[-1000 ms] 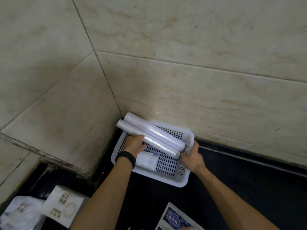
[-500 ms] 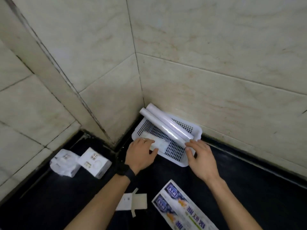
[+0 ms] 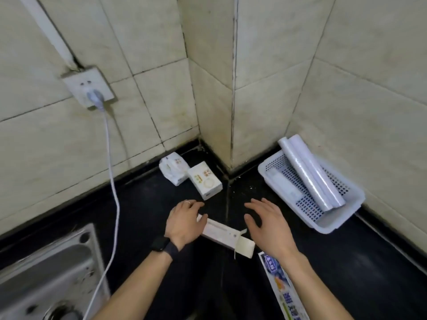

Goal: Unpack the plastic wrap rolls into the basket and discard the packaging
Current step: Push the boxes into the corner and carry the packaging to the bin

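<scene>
Two long plastic wrap rolls [image 3: 310, 173] lie slanted in the white perforated basket [image 3: 332, 224] at the right, against the tiled wall; their far ends stick out over its rim. A flat white packet [image 3: 283, 183] lies in the basket beside them. An open white cardboard box [image 3: 227, 235] lies on the black counter in front of me. My left hand [image 3: 183, 221] rests over the box's left end, fingers curled on it. My right hand [image 3: 268, 224] hovers just right of the box with fingers spread, holding nothing.
Two small white packages [image 3: 190, 176] sit in the wall corner. A printed long carton [image 3: 280, 287] lies at the lower right. A steel sink [image 3: 46, 273] is at the lower left, with a white cable [image 3: 113, 181] hanging from a wall socket [image 3: 89, 88].
Both hands have left the basket and come back toward me to the open white box. The view has swung left, so the basket now sits at the right.
</scene>
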